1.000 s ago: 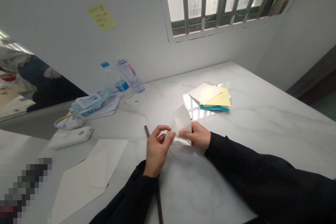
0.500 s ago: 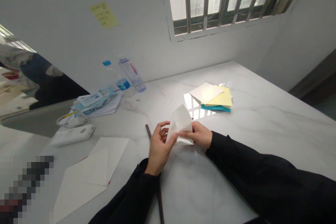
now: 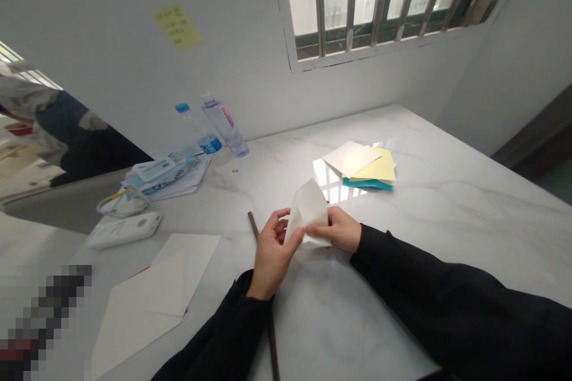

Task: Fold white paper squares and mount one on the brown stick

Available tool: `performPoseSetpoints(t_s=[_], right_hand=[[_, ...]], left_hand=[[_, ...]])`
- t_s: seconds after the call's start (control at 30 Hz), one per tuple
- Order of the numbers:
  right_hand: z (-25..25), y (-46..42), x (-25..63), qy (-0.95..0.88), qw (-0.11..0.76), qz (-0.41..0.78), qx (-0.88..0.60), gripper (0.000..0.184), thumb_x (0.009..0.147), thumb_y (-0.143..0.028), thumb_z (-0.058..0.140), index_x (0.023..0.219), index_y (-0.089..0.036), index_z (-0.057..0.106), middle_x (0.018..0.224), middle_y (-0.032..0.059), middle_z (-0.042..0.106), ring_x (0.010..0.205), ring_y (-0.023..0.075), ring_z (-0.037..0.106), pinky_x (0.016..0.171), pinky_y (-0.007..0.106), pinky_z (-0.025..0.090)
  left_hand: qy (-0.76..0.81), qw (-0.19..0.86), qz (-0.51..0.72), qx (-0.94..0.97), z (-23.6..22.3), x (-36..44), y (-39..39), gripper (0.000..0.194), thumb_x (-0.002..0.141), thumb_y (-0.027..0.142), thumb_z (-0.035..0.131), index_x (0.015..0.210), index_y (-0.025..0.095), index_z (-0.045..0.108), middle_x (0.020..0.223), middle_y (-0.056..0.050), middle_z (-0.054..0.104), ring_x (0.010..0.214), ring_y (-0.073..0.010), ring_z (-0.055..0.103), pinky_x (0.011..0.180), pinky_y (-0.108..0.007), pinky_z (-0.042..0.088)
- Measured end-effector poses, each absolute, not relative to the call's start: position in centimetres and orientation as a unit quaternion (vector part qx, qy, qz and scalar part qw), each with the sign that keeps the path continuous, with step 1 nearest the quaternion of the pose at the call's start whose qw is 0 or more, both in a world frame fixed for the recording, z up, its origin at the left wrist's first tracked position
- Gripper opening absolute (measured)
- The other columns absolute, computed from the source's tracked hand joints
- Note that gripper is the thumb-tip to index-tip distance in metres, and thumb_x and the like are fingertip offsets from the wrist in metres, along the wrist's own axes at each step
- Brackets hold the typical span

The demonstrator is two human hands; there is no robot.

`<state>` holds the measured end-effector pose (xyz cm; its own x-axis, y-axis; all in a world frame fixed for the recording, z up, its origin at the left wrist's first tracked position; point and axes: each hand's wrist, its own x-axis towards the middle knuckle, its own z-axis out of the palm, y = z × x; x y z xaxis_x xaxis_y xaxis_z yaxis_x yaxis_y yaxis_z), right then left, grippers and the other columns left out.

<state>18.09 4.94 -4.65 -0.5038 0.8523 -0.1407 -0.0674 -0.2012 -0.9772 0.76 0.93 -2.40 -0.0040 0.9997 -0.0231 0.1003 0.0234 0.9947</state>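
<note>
Since a second ago, the left hand has closed in on the small, creased off-white paper piece, bringing its thumb beside the right thumb, while the right hand has barely shifted on the paper. Beneath everything spreads the white, grey-veined marble-look bench. At its near left lie large, flat, pale paper sheets with slivers of red at the edges; a thin, dark brown rod runs under the left wrist, and a pale, yellow and teal paper stack sits beyond the right hand. Both hands grasp the paper piece, thumbs on the near face, above the middle of the bench. Shaping or pressing a fold seems the step in hand; the next move likely calls for a light, steady pinch, since the paper looks thin.
</note>
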Motion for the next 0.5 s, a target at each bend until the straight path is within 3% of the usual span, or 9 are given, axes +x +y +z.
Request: performPoseSetpoints(t_s=[0.33,0.5], right_hand=[[-4.7,6.3,19.2,-0.523,0.356,0.686,-0.36,0.042,0.07,-0.047,0.082,0.091,-0.012,0.073,0.072,0.0023,0.068,0.059,0.0118,0.057,0.052,0.023,0.046],[-4.6,6.9,19.7,-0.516,0.353,0.671,-0.399,0.044,0.07,-0.053,0.082,0.083,-0.011,0.075,0.069,0.0027,0.068,0.055,0.0094,0.054,0.048,0.021,0.044]], left_hand=[[0.501,0.577,0.451,0.461,-2.3,0.4,1.1,0.047,0.079,0.035,0.081,0.118,0.015,0.064,0.107,-0.011,0.077,0.092,-0.0244,0.074,0.077,-0.03,0.056],[0.477,0.617,0.455,0.43,-2.3,0.2,1.2,0.046,0.08,0.034,0.08,0.119,0.014,0.067,0.11,-0.012,0.077,0.09,-0.025,0.074,0.078,-0.031,0.056]])
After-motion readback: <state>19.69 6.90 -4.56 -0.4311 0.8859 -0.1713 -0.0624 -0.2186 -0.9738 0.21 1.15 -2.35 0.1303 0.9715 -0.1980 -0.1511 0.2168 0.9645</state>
